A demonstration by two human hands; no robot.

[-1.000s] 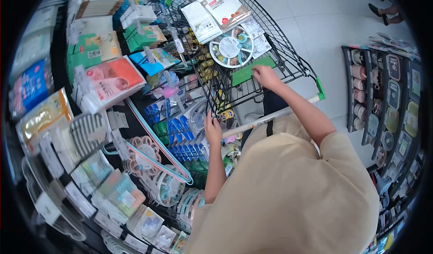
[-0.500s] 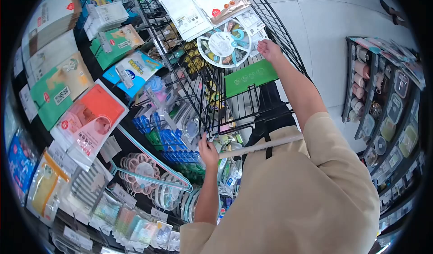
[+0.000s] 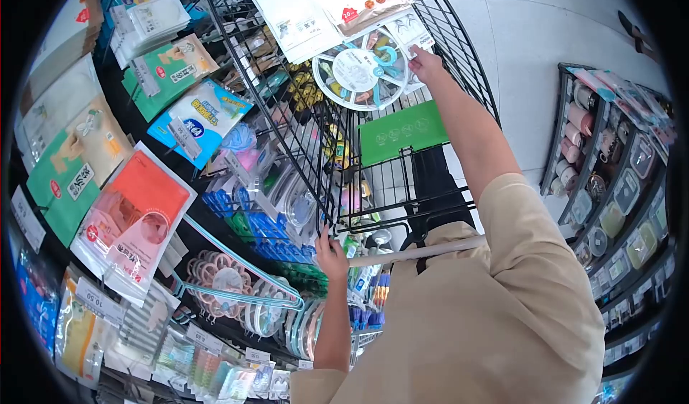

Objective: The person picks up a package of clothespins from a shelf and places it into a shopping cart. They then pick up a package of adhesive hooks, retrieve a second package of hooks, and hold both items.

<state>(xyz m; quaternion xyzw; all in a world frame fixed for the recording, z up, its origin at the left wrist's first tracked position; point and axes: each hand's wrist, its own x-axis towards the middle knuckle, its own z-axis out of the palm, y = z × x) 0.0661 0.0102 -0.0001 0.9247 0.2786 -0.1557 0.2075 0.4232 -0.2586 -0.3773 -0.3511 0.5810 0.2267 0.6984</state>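
My left hand (image 3: 331, 258) is closed around the left end of the pale cart handle (image 3: 420, 251), close to the basket's corner. My right hand (image 3: 426, 65) reaches into the black wire shopping cart (image 3: 465, 48), fingers bent at the edge of a white packet (image 3: 410, 32) with small printed drawings. Touching that packet is a round white clip hanger (image 3: 354, 70) with a blue hook and coloured clips. Beyond it lie a plain white packet (image 3: 291, 16) and a brown-and-white paper packet (image 3: 359, 2). A green panel (image 3: 403, 132) sits at the near end of the cart.
On the left, shelves hold hanging packets, including a red-and-white one (image 3: 140, 221) and a blue one (image 3: 197, 124), plus pink hangers (image 3: 219, 283). A rack of containers (image 3: 610, 188) stands on the right. Pale tiled floor (image 3: 517, 73) runs beside the cart. Someone's foot (image 3: 635, 32) shows far right.
My right hand has moved slightly up, and its fingers have bent in at the white packet's edge. My left hand stays on the handle. The view has shifted slightly.
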